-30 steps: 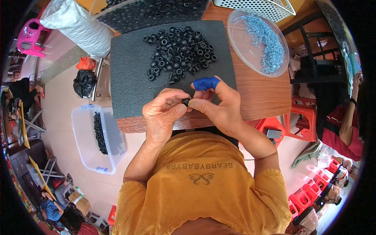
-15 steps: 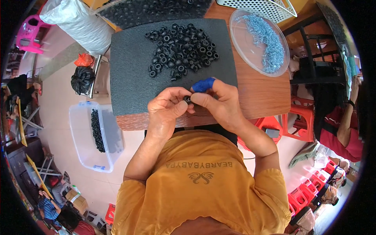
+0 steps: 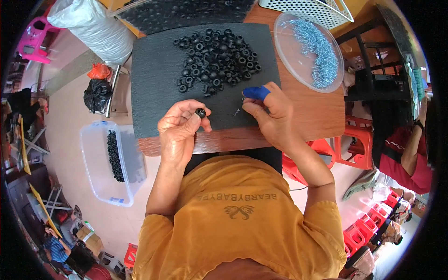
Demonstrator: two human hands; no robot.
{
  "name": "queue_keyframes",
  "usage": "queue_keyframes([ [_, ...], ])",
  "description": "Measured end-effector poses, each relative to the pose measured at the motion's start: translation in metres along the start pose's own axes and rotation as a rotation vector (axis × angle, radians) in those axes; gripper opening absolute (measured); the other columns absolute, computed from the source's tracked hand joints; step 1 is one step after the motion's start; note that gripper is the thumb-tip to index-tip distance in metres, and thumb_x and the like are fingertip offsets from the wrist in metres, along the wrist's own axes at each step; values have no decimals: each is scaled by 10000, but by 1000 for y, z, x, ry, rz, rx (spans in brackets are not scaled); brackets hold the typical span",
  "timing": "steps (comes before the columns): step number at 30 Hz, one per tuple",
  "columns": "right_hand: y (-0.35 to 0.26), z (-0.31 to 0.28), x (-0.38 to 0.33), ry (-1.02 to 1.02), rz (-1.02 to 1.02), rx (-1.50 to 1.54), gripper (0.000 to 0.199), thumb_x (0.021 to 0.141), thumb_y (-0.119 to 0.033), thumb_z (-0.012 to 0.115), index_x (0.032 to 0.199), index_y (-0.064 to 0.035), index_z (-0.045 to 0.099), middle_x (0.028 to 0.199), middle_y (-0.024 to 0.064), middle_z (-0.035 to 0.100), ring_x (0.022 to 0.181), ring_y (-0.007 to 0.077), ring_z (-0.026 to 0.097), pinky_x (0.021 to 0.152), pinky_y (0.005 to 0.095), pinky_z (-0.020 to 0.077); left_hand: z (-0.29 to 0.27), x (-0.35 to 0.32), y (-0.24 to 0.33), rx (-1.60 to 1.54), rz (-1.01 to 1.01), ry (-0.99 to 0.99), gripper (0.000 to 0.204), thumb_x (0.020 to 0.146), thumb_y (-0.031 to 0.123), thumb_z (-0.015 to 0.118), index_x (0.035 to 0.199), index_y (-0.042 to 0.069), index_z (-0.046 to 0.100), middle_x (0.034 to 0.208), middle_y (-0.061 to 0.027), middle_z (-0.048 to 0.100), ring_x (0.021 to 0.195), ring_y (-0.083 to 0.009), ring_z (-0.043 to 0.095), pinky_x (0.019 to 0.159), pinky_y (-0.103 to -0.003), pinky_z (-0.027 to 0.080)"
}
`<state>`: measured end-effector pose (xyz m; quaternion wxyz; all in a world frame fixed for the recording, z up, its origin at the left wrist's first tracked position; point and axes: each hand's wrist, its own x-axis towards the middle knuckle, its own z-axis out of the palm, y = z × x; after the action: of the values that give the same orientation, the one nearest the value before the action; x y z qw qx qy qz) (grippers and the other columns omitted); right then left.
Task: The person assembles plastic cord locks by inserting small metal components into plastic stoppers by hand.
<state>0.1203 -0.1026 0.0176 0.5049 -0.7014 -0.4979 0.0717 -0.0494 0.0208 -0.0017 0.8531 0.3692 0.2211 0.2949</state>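
Observation:
My left hand (image 3: 179,128) pinches a small black ring-like plastic part (image 3: 200,112) between thumb and fingers, its hole facing up. To the right, my right hand (image 3: 273,112) is over the edge of the dark mat (image 3: 156,84), thumb and index finger drawn together. A blue wrap (image 3: 256,93) covers that index finger. Something tiny and dark shows at its fingertips, too small to name. Just beside them, a few tiny silvery pieces (image 3: 237,112) lie on the mat. Beyond both hands is a heap of similar black parts (image 3: 214,58).
A round clear lid (image 3: 298,70) with small bluish metallic pieces sits on the wooden table (image 3: 312,112). At the back are a clear bin (image 3: 182,14) of black parts and a white perforated basket (image 3: 310,11). A clear tub (image 3: 95,177) stands on the floor at left.
My hands have moved apart. The left hand went left with the black part; the right went right and away from it, down toward the tiny silvery pieces.

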Motion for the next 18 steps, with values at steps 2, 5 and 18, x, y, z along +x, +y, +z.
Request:
queue_keyframes([
  [2, 0, 7, 9, -38, -86, -55, 175, 680, 33, 685, 836, -5, 614, 757, 111, 585, 682, 265, 531, 579, 343, 424, -4, -1, 3, -4, 9, 9, 189, 822, -8, 618, 1002, -58, 584, 916, -172, 633, 668, -195, 601, 618, -309, 513],
  [5, -1, 22, 19, -77, -230, -123, 215, 680, 42, 680, 884, -3, 625, 801, 122, 596, 709, 265, 541, 598, 346, 440, -9, -3, 4, -7, 38, 23, 185, 826, 3, 620, 997, -59, 584, 916, -169, 636, 672, -196, 606, 611, -310, 506],
  [18, -2, 61, 39, -291, -740, -460, 142, 586, -122, 567, 648, -40, 469, 694, 102, 434, 709, 287, 452, 616, 349, 411, -15, -3, 8, -105, 32, 64, 179, 842, 8, 605, 1003, -65, 575, 901, -177, 628, 651, -196, 599, 581, -306, 485],
])
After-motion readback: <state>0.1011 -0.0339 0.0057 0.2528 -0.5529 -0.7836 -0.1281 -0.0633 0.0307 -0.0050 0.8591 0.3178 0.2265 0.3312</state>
